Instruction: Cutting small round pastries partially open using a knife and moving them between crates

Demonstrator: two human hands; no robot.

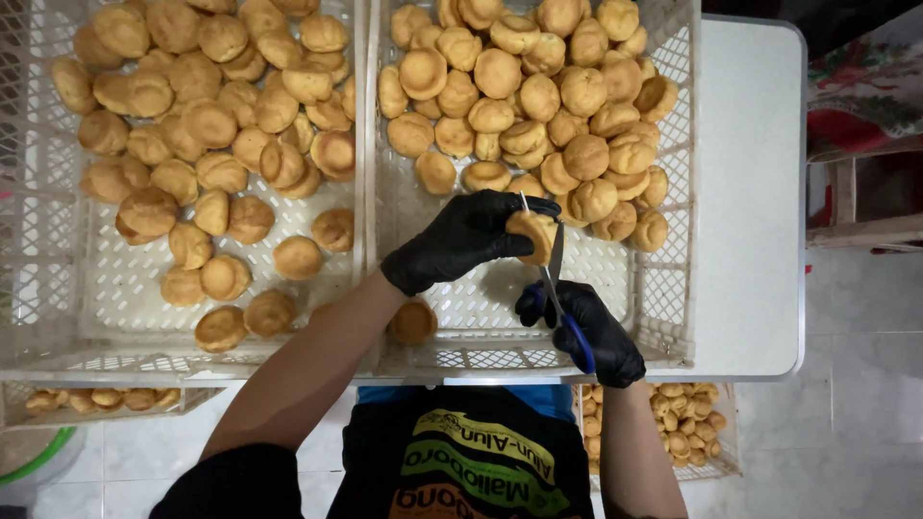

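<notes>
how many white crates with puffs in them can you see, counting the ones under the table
4. One crate on the table at left, a second crate on the table at right under the hands, a third below the table's left edge, a fourth below right. Others may be hidden underneath.

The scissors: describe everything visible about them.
The scissors have thin, grey metal blades and blue handles. They stand nearly upright in the picture, tips pointing away from the person, blades parted around a round golden puff and cutting into its side. The right hand, in a black glove, grips the handles from below; the left hand, also gloved, holds the puff against the blades. All this is above the right-hand white crate.
</notes>
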